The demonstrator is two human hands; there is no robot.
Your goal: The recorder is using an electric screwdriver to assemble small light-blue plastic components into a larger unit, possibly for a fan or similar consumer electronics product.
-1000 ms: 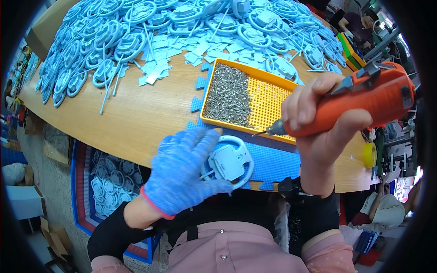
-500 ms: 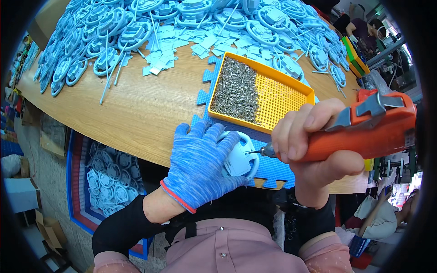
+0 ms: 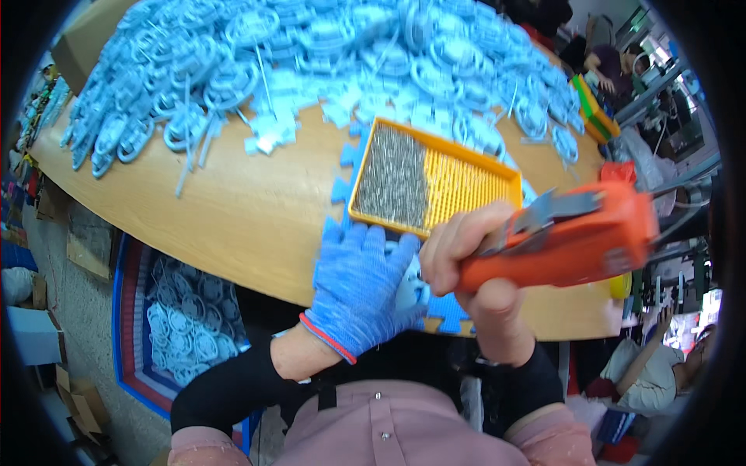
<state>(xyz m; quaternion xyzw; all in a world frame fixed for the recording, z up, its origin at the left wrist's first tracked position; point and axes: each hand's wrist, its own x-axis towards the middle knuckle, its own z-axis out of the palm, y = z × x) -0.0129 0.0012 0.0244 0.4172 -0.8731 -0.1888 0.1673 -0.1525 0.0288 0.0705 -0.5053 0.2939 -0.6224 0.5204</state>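
My left hand [image 3: 361, 291], in a blue knit glove with a red cuff, holds a light blue plastic ring-shaped part [image 3: 413, 289] down at the front of the table. The glove and my right hand cover most of that part. Bare and wrapped round an orange power screwdriver [image 3: 579, 237], my right hand [image 3: 478, 252] is just right of the part. The tool is blurred, and its bit is hidden behind my fingers, so contact with the part cannot be seen. Just beyond both hands, a yellow tray [image 3: 474, 147] holds many small metal screws [image 3: 392, 175] in its left half.
A blue foam mat [image 3: 447, 314] lies under the tray and part. Light blue parts [image 3: 256, 39] heap across the back of the wooden table [image 3: 256, 210]. A blue-rimmed bin [image 3: 120, 318] of similar parts stands below left. Another person [image 3: 610, 70] is at the far right.
My right hand and the screwdriver have shifted left, and the tool's bit is no longer visible. My left hand stays on the part. The whole view has shifted slightly and is blurred.
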